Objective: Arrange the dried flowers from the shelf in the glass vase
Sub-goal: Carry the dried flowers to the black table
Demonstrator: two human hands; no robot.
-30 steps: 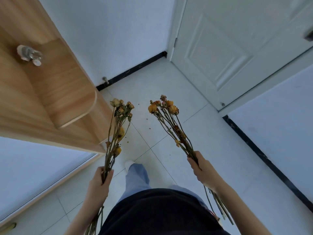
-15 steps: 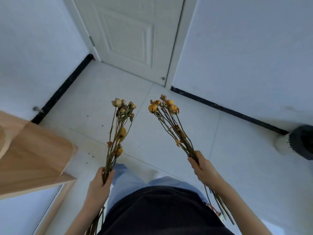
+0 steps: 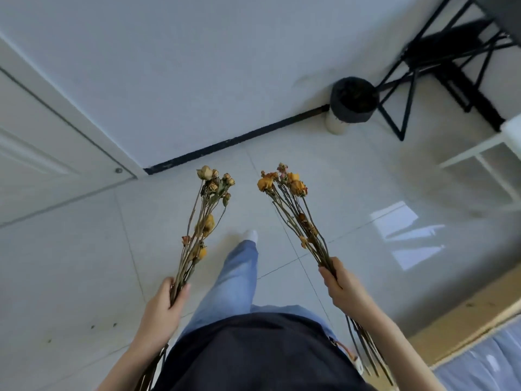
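My left hand (image 3: 162, 309) grips a bunch of dried flowers (image 3: 207, 210) by the stems, its pale and yellow heads pointing up and away from me. My right hand (image 3: 342, 287) grips a second bunch of dried flowers (image 3: 293, 204) with orange and yellow heads, and its stem ends stick out below my wrist. Both bunches are held upright over the tiled floor, about a forearm's width apart. No glass vase and no shelf are in view.
A white door (image 3: 42, 153) stands at the left. A dark round bin (image 3: 353, 100) sits by the wall at the upper right, beside a black metal frame (image 3: 439, 60). A white rack (image 3: 490, 165) and a wooden bed edge (image 3: 462, 325) lie at the right. My leg steps forward between the bunches.
The view has swung to the right: the wooden shelf has left the frame, the door has slid to the left, and the bin, black frame and bed edge have come in. Both hands still hold their bunches.
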